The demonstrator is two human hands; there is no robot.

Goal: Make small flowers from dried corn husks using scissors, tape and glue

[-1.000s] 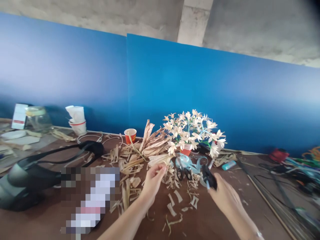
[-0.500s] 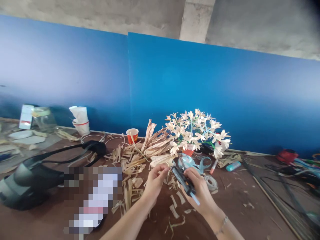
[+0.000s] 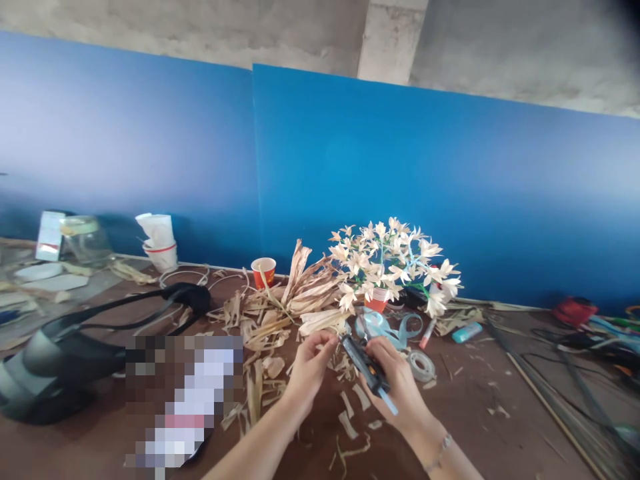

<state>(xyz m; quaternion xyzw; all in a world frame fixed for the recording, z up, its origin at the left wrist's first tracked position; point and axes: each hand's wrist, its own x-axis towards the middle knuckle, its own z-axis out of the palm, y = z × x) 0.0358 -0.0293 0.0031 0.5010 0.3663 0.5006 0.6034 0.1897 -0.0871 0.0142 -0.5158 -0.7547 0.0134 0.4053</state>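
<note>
My right hand (image 3: 393, 365) is wrapped round a dark glue gun (image 3: 364, 364), with a pale glue stick (image 3: 389, 402) poking out of its rear end. The gun's nose points up and left, close to the fingertips of my left hand (image 3: 311, 363). Those fingers are pinched together; whatever they hold is too small to make out. Right behind both hands stands a bunch of cream flowers (image 3: 395, 260) on green stems, in a red and white paper cup (image 3: 377, 301). Dried corn husks (image 3: 315, 287) are heaped behind my left hand.
Light blue ribbon (image 3: 377, 325), a clear tape roll (image 3: 421, 366) and a turquoise tube (image 3: 467, 333) lie right of the hands. Cut husk strips (image 3: 347, 425) are strewn in front. A red cup (image 3: 263, 272) stands behind; a black strapped headset (image 3: 45, 373) lies left. Long thin sticks (image 3: 550, 413) run along the right.
Hardly anything differs. The view has shifted slightly, and both hands keep nearly the same pose, with the glue gun still beside my left fingertips.
</note>
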